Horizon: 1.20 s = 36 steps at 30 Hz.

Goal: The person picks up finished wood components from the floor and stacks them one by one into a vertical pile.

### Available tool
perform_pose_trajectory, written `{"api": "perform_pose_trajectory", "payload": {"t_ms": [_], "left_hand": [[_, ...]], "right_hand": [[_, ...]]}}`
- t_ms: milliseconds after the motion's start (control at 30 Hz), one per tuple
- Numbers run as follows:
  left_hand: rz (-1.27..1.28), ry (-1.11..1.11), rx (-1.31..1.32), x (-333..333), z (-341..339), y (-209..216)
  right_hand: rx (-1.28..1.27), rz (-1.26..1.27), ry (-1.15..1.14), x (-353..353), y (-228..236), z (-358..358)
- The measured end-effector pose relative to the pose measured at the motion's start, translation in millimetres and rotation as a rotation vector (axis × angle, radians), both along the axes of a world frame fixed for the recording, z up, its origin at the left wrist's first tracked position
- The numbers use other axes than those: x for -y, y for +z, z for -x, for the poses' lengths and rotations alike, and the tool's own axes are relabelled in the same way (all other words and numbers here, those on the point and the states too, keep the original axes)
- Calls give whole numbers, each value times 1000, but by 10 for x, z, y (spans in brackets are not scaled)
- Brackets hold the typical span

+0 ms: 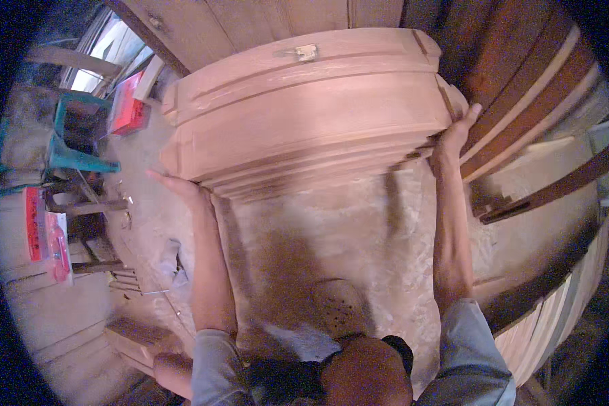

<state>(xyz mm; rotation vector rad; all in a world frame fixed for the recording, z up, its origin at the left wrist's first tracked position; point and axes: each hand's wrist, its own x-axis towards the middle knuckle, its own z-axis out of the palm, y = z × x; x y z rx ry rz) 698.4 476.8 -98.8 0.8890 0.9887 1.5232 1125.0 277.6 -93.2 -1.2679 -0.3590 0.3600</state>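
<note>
A wide, pale reddish-brown panelled wooden piece [304,111] fills the upper middle of the head view. Long grooves run across it, and its near lower edge is stepped like moulding or stacked layers; I cannot tell which. A small light patch [307,52] sits near its top edge. At its lower left corner my left hand [183,188] holds it, thumb stretched outward and the other fingers hidden. My right hand [453,135] grips its right end, thumb pointing up along the edge, remaining fingers mostly out of sight.
Dark wooden boards [521,88] lean on the right. To the left are a green plastic chair [81,139], a red box [127,105] and red-and-white packages [46,233]. A clog-like shoe [338,304] shows on the dusty floor [284,237]. A plank wall [271,17] stands behind.
</note>
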Motion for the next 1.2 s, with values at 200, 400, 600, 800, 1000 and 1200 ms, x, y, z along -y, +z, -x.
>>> {"api": "perform_pose_trajectory", "payload": {"t_ms": [200,400,600,800,1000,1200], "left_hand": [[-63,34,23,-54,26,-117],[-68,45,46,-22,-94,-30],[-7,336,-378,172,-63,129],[-109,103,-376,48,579,-43],[-119,41,-479,660,1743,504],[21,192,-379,674,1318,8]], "right_hand": [[-48,-34,-57,21,154,112],[80,11,-147,19,-88,-135],[329,168,-157,-42,-103,-140],[171,45,-307,-2,-204,107],[69,438,-587,-106,-99,337],[302,295,-375,-85,-304,292]]}}
